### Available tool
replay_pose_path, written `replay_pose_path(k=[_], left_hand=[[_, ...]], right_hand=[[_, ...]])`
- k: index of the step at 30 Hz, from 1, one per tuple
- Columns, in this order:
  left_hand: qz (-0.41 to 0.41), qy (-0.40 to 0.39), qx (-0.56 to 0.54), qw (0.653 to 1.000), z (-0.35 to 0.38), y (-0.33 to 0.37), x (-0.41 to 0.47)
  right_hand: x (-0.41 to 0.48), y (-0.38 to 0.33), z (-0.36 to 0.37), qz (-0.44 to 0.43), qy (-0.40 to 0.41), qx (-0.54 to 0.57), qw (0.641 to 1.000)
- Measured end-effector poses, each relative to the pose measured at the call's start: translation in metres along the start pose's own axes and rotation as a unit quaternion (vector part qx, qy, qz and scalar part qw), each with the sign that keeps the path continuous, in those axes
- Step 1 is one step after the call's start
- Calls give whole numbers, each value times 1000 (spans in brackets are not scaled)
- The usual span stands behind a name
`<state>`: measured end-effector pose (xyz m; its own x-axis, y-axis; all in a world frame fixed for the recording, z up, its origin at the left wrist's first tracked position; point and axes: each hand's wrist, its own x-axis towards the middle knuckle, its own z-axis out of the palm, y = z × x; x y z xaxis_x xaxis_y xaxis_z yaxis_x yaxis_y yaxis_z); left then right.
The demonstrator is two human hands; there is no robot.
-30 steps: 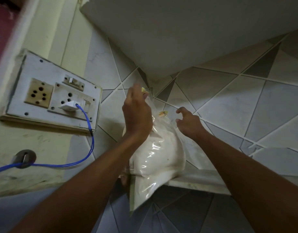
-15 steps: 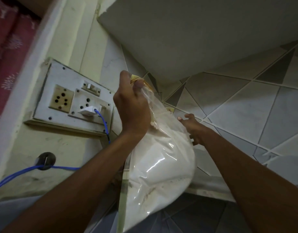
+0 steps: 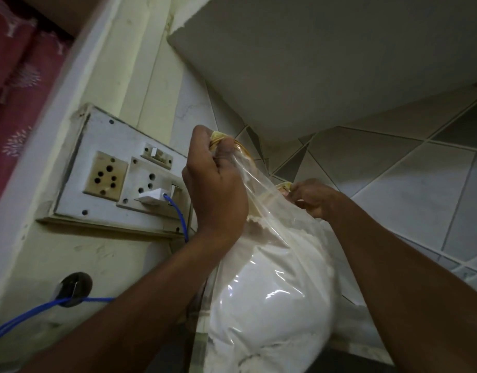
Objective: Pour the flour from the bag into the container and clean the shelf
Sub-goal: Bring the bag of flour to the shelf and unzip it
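A clear plastic bag of white flour [image 3: 269, 297] hangs in front of me, bulging at the bottom. My left hand [image 3: 216, 184] grips the bag's top left corner, with its yellow edge showing between the fingers. My right hand [image 3: 312, 197] pinches the top right corner of the same bag. The bag's mouth is stretched between the two hands. A pale stone shelf [image 3: 366, 329] lies low behind the bag, mostly hidden by it and by my right forearm. No container is in view.
A white switchboard [image 3: 116, 170] with sockets is on the wall at the left, with a white plug and blue cable [image 3: 178, 214] running down to a wall hole [image 3: 74, 289]. An upper shelf slab [image 3: 326, 63] overhangs. Grey tiled wall [image 3: 420, 184] at the right.
Both hands have lifted the flour bag off the shelf and drawn it closer to me. My right hand has gone from open beside the bag to gripping its top corner.
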<state>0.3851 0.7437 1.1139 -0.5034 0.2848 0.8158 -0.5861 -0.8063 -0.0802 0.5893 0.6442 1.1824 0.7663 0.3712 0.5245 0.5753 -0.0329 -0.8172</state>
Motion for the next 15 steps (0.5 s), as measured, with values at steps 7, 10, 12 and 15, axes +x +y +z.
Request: replay_pose_path(k=[7, 10, 12, 15], left_hand=[[-35, -26, 19, 999, -4, 5, 6], [-80, -23, 32, 996, -9, 7, 11], [-89, -17, 46, 995, -13, 8, 16], [-78, 0, 63, 995, -20, 16, 26]], right_hand=[[-7, -5, 2, -76, 113, 8, 991], [-15, -13, -5, -109, 193, -10, 975], [-21, -16, -9, -124, 234, -7, 964], [-43, -26, -11, -133, 270, 13, 954]])
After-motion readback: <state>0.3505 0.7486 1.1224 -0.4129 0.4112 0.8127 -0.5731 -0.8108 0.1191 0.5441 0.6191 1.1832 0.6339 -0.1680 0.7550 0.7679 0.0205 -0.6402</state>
